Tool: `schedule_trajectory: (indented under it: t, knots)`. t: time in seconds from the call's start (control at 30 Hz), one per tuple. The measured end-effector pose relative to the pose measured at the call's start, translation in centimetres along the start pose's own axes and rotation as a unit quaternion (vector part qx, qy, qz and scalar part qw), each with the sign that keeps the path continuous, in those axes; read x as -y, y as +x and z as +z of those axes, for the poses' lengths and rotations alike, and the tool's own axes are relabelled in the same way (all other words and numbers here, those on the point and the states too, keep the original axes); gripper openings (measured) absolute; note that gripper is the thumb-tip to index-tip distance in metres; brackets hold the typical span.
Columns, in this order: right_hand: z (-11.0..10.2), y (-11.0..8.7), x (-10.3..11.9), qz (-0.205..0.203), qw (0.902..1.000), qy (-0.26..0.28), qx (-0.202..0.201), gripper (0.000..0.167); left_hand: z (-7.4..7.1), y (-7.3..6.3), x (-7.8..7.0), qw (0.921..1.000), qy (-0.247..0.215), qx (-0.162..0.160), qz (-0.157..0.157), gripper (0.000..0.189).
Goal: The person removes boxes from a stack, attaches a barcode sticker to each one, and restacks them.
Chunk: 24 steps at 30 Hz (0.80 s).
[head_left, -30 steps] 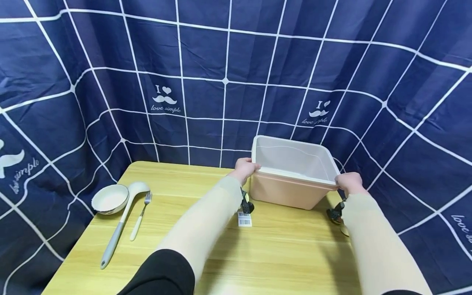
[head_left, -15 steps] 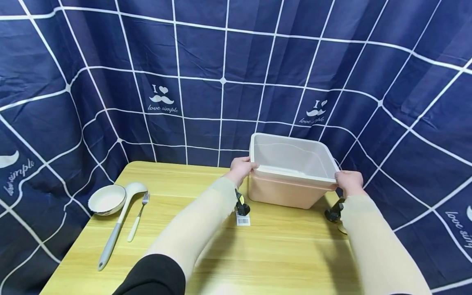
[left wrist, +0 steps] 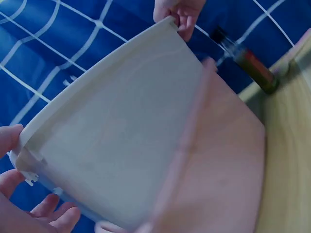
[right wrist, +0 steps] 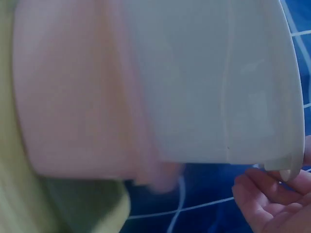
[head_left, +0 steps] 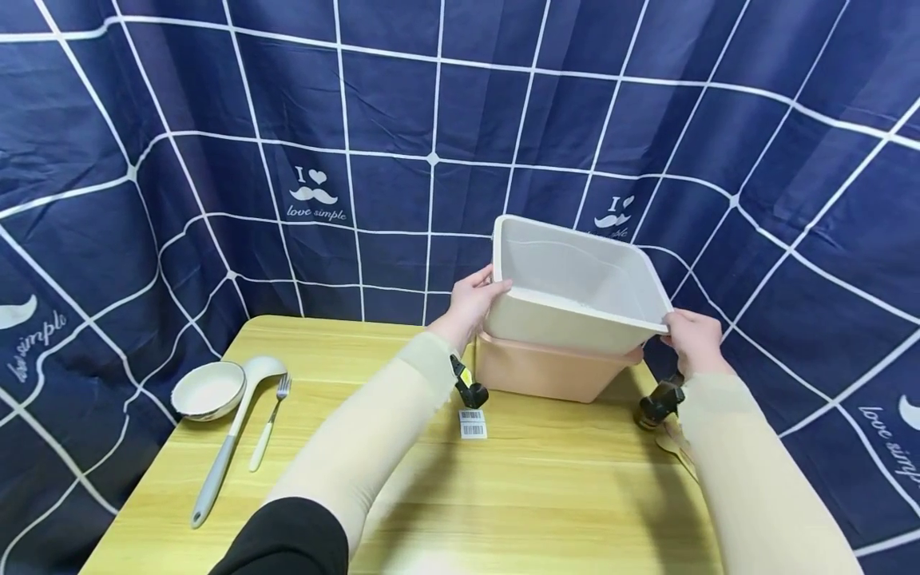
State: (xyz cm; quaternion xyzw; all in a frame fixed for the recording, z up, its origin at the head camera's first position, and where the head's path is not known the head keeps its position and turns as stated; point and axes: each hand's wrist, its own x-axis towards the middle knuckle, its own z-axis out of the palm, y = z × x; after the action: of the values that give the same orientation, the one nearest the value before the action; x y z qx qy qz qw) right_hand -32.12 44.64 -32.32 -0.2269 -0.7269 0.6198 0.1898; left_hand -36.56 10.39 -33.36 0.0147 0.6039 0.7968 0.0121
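Observation:
A white plastic bin (head_left: 561,319) is raised partly out of a pink bin (head_left: 535,371), which stands on the table. My left hand (head_left: 470,307) grips the white bin's left front rim, thumb over the top. At the right front corner, my right hand (head_left: 693,339) pinches the same rim. In the left wrist view, the white wall (left wrist: 112,126) rises above the blurred pink rim. The right wrist view shows fingers (right wrist: 265,187) curled under the rim corner. The lower part of the white bin is hidden inside the pink one.
On the table's left lie a white bowl (head_left: 208,390), a grey-handled ladle (head_left: 233,439) and a fork (head_left: 270,423). A barcode label (head_left: 473,425) is on the wood. A wooden spoon (head_left: 674,447) and a dark bottle (left wrist: 248,63) are at the right. A blue curtain (head_left: 388,192) surrounds the table.
Both hands have lifted the white bin upward, so more of its wall shows above the pink bin. The pink bin stays on the table, and the wooden spoon has come into view.

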Motion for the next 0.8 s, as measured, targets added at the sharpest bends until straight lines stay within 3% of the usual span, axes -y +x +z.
schedule_trajectory:
  t: [0.17,0.37,0.47,0.6,0.8]
  knots:
    - [1.0,-0.6,3.3,-0.008,0.9998,0.018,-0.004,0.033,-1.3,-0.1,-2.7,0.9989,0.010,0.011,0.045,0.057]
    - [4.6,-2.6,7.3,-0.051,0.9959,0.065,0.037,0.045,-5.3,-0.5,-6.7,0.9940,0.015,-0.002,0.109,0.056]
    - [7.2,-3.9,8.7,-0.088,0.9859,0.113,0.088,0.048,-8.4,-0.8,-8.5,0.9911,0.015,-0.022,0.130,0.055]
    - [10.8,-5.8,9.9,-0.119,0.9652,0.144,0.183,0.052,-12.8,-1.2,-10.1,0.9881,0.009,-0.054,0.144,0.055]
    - [16.4,-8.2,10.4,-0.102,0.9350,0.100,0.325,0.056,-19.5,-1.7,-11.4,0.9874,-0.026,-0.076,0.136,0.055]
